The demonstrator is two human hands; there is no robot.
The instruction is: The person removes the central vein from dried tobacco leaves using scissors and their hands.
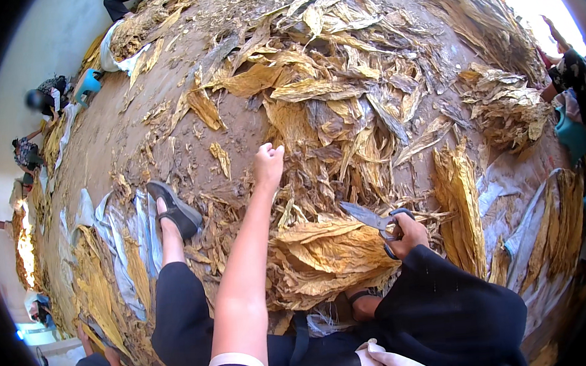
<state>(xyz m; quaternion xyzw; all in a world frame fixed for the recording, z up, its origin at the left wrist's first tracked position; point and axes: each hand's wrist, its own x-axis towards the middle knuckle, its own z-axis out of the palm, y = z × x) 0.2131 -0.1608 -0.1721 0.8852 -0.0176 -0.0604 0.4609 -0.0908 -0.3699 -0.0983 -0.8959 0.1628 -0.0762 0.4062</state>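
Note:
My left hand (pixel 269 165) reaches forward over the near side of a loose heap of dried tobacco leaves (pixel 330 88). Its fingers are curled closed, and whatever they may hold is hidden. In my right hand (pixel 411 236) is a pair of metal scissors (pixel 370 220) with dark handles, its blades pointing up and to the left. The fingers wrap round the handles. Below the scissors, a thick yellow-brown bundle of tobacco leaves (pixel 335 258) lies between my legs.
A flat leaf bundle (pixel 459 212) lies right of the scissors. Pale plastic sheeting (pixel 124 242) with leaves spreads at left, beside my black shoe (pixel 176 210). A darker leaf pile (pixel 508 103) stands at right. Other people sit along both sides, near a blue-green stool (pixel 88 85).

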